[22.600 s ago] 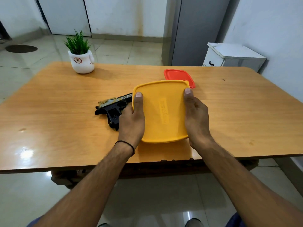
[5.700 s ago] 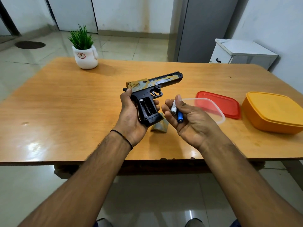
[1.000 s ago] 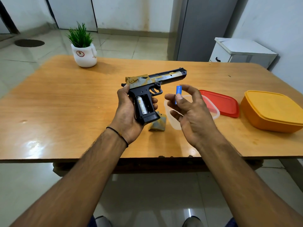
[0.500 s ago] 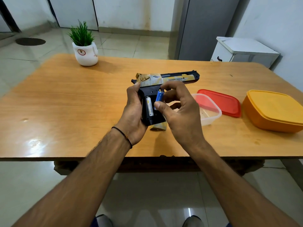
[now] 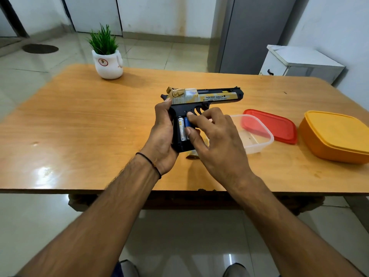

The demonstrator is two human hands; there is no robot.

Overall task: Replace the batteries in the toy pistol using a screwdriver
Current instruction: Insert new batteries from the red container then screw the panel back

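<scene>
Head view: the right hand [image 5: 215, 140] has its thumb and forefinger closed on the blue battery [image 5: 187, 123], pressing it into the open compartment in the grip of the toy pistol [image 5: 201, 100]. The long axis of the battery runs along the grip, from far to near, and it lies just right of the white battery [image 5: 181, 128], which is already seated and parallel to it. The left hand [image 5: 162, 136] is wrapped around the grip from the left and holds the pistol above the table [image 5: 79, 120], barrel pointing right. I judge the next push must go straight into the slot. A clear container [image 5: 257, 134] stands near on the right.
</scene>
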